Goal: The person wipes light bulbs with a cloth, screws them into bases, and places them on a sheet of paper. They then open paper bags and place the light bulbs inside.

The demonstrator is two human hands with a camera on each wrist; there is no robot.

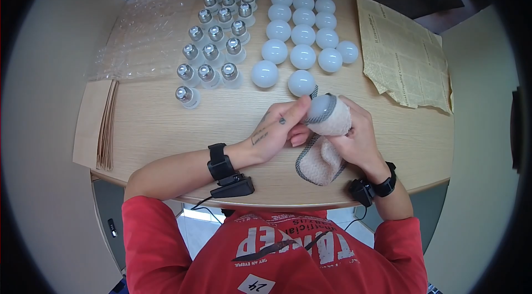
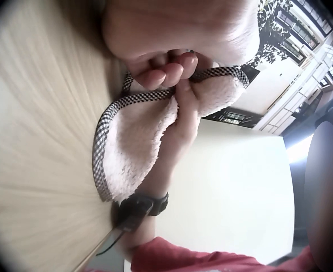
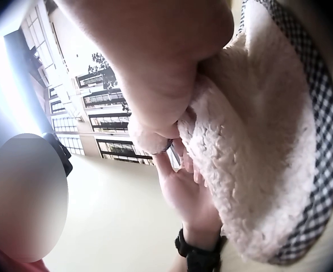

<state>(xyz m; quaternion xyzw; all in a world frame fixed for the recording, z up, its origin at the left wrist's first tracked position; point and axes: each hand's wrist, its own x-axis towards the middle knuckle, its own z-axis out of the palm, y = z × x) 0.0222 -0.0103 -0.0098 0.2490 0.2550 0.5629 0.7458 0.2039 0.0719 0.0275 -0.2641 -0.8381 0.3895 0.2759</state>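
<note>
Head view: light bulb [image 1: 320, 108] held between hands near table's front, base hidden; kinda pinched by left hand [image 1: 280, 130], wrapped in cloth [image 1: 334, 122] gripped by right hand [image 1: 359, 136].

Left wrist view: curled left fingertips seen, bulb hidden.

Right wrist view: bulb mostly blocked, left fingers half-covered by cloth.

Most of the light bulb [image 1: 320, 108] between the hands is hidden by the cloth [image 1: 334, 122]; the cloth also covers some fingers of the right hand [image 1: 357, 133]; where the left hand [image 1: 280, 128] meets the bulb is partly hidden by its own thumb; the wrist views cut off both hands at the top; the smaller print on the brown paper [image 1: 407, 53] is too small to read; the bottom edge cuts off the red shirt [image 1: 277, 261].
</note>
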